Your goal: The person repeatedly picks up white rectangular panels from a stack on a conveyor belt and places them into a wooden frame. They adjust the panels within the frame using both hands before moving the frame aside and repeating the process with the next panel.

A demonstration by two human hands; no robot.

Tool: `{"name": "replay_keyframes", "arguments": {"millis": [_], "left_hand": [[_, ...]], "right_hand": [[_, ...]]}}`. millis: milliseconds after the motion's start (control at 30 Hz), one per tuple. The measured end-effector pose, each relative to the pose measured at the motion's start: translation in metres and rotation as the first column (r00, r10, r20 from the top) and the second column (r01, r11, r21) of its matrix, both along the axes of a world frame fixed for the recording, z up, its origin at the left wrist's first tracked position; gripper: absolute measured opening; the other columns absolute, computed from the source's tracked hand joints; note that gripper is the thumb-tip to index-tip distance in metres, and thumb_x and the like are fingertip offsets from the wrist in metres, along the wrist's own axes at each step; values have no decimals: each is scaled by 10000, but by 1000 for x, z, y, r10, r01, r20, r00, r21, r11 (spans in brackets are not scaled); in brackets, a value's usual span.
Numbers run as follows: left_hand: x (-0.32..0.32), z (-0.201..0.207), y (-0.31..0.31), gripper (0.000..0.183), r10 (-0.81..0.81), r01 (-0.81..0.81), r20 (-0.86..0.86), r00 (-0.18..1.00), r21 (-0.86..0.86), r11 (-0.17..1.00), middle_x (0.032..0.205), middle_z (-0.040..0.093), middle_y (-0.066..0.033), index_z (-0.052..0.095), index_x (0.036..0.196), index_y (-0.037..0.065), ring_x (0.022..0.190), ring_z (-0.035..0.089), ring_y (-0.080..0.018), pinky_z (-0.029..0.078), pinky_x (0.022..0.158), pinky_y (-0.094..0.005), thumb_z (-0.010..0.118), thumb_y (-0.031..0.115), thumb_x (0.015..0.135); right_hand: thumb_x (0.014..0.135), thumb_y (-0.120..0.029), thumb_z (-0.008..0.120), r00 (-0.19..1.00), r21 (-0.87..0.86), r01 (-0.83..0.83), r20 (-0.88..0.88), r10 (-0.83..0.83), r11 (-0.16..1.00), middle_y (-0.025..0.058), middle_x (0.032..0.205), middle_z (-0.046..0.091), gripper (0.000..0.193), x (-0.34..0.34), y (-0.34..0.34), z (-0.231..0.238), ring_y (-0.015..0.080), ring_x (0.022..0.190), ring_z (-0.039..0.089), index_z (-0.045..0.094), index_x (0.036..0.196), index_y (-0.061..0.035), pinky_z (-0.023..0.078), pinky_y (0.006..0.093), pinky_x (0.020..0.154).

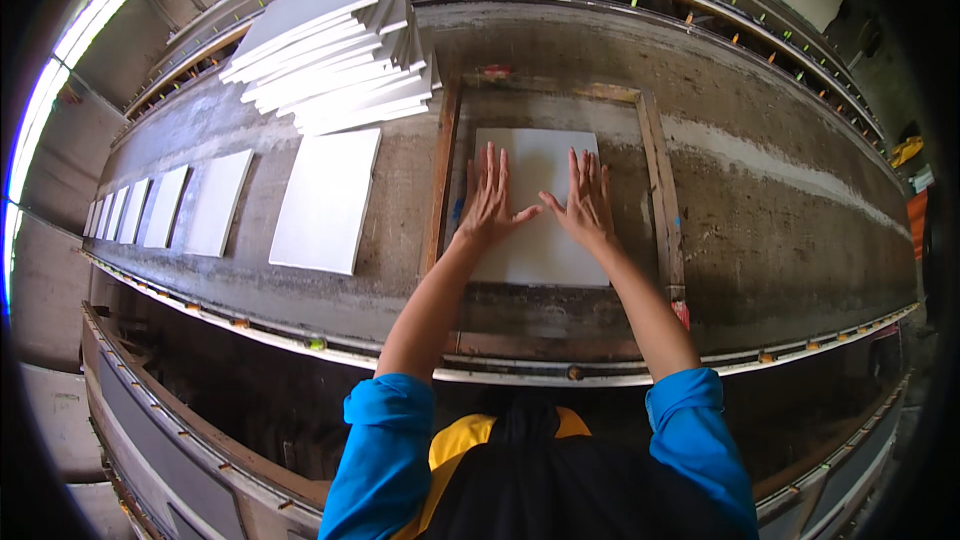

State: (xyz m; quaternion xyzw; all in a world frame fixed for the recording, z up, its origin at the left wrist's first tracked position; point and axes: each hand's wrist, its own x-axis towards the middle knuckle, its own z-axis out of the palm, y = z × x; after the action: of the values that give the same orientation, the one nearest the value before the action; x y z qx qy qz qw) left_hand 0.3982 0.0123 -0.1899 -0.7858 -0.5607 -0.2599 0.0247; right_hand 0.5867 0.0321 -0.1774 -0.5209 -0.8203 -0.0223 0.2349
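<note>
Resting on a panel (535,258), the left hand (488,205) and right hand (586,208) are spread flat, gripping nothing. The panel lies inside a frame (655,170) on a desk (780,240); leftward, a row of panels (325,202) and a stack (330,60).

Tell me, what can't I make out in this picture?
All in the head view:
Surface of the pale panel under the left hand and right hand: the hands cover it.
Exact count in the white stack: overlapping edges and glare.
Detail on the leftmost panels of the row: too small.
Rest of the black garment: cut off by the lower edge.
</note>
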Motion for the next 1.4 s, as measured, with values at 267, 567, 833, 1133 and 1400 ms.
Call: {"name": "replay_keyframes", "arguments": {"millis": [267,567,833,1133,1400], "left_hand": [[-3,7,-51,1026,-76,58,-199,977,-96,994,1395,76,-263,176,1347,-2,1301,88,-391,95,1027,-558,462,713,671],[-6,13,-87,1097,-167,147,-116,979,-167,975,1377,87,-294,122,1350,-8,1289,75,-429,113,1038,-528,574,676,620],[-12,3,-87,1041,-153,134,-68,986,-231,964,1381,61,-288,71,1354,-10,1296,35,-417,107,1050,-505,498,672,693],[-9,21,-93,996,-172,106,-231,958,-275,956,1397,30,-258,37,1365,19,1306,22,-392,100,1050,-507,507,614,720],[-27,58,-109,903,56,-63,-89,994,-68,996,1405,-34,-248,35,1373,33,1314,-21,-353,18,1046,-523,491,546,787]], "right_hand": [[746,-588,505,985,-2,-162,67,162,987,272,1362,182,900,17,-50,5,405,1257,219,106,1374,-82,160,534,1021],[745,-625,473,953,-147,-228,171,251,963,225,1408,57,929,39,-90,8,362,1308,86,59,1382,-90,107,539,1031],[769,-563,510,957,-518,-252,-7,291,817,185,1426,-39,959,46,-80,21,326,1323,-31,-82,1374,-113,40,524,1044],[735,-465,617,917,-552,-371,-89,389,747,169,1431,-39,1013,62,-69,22,315,1324,-54,-101,1372,-139,45,525,1047],[731,-433,633,996,-73,-84,-15,83,994,189,1412,123,916,94,-86,58,342,1313,93,78,1381,-105,104,518,1040]]}}
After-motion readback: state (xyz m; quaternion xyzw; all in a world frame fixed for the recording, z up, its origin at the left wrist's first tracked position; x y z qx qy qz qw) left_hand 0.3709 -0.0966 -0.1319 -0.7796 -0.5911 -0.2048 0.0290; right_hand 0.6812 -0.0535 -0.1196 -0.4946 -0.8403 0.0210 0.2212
